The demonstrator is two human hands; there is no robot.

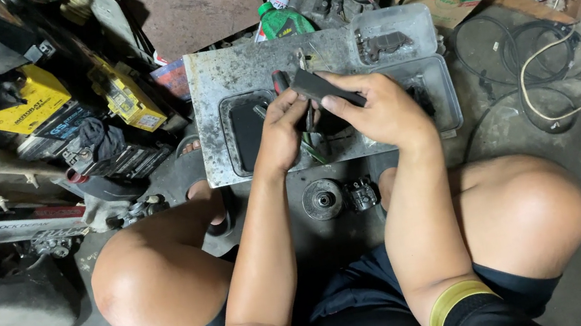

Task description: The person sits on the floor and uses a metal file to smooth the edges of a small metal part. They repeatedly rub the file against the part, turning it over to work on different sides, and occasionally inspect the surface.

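A seated person's right hand (pixel 384 112) pinches a flat dark strip (pixel 325 88) above a grey metal tray (pixel 229 79) on the floor. The left hand (pixel 284 131), fingers curled, grips a red-handled tool (pixel 279 81) just beside the strip, and a green bottle (pixel 283 23) lies behind the tray.

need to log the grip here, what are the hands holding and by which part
The right hand holds a flat dark rectangular piece by its near end, pinched between thumb and fingers. The left hand grips a thin dark tool; where exactly cannot be told.

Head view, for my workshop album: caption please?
Crouched person's left hand and right hand hold a dark flat part over a metal tray.
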